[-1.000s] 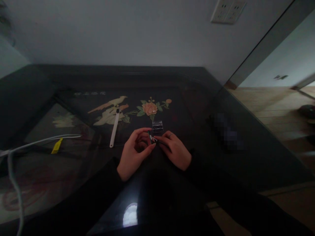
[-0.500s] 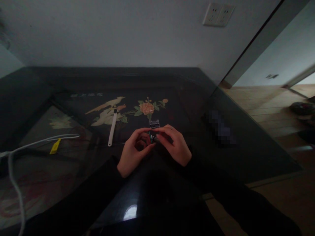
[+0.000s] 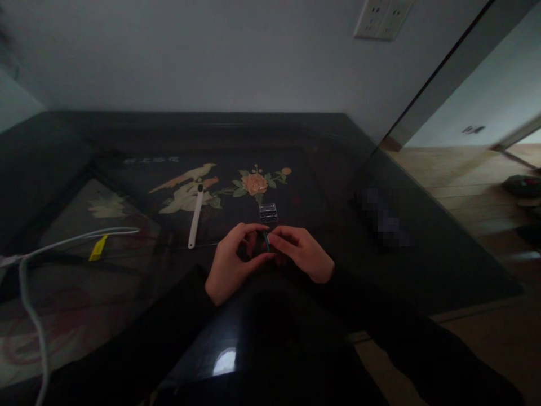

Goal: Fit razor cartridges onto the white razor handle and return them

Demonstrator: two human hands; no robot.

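I am pinching a thin little green stick [image 3: 266,241] between my left hand [image 3: 232,262] and right hand [image 3: 302,254], both grips pressed tight on it. The small clear box [image 3: 268,212] is sitting just past my grip on the desk [image 3: 127,293]; I am holding steady and going slowly

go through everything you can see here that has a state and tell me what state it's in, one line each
Left hand: fingers curled, pinching a small green piece.
Right hand: fingers pinching the same piece from the other side.
Small green piece: held between both hands, above the table.
Small clear box: lying on the table, apart from the hands; open or shut cannot be told.
White stick: lying flat, untouched.
White cable: loose on the table.
Wall socket: nothing plugged in.
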